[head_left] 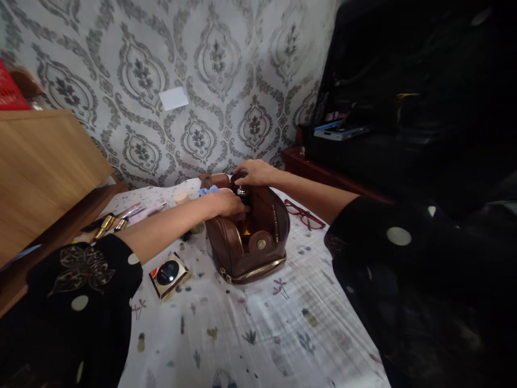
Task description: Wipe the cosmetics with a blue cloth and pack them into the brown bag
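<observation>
A brown leather-like cosmetic bag stands unzipped on the patterned cloth, its mouth spread wide. My left hand reaches over its left side into the opening; the fingertips are hidden inside. Right beside those fingers is a dark item with a shiny silver collar, perhaps a bottle; whether the hand grips it is unclear. At the back edge of the bag, my right hand has its fingers curled round the rim or flap. Something amber glints deep inside the bag.
A gold compact box lies left of the bag, and red-framed glasses lie to its right. Several makeup tubes are near my left forearm. A wooden cabinet borders the left, a patterned wall the back, a dark case-like object the right.
</observation>
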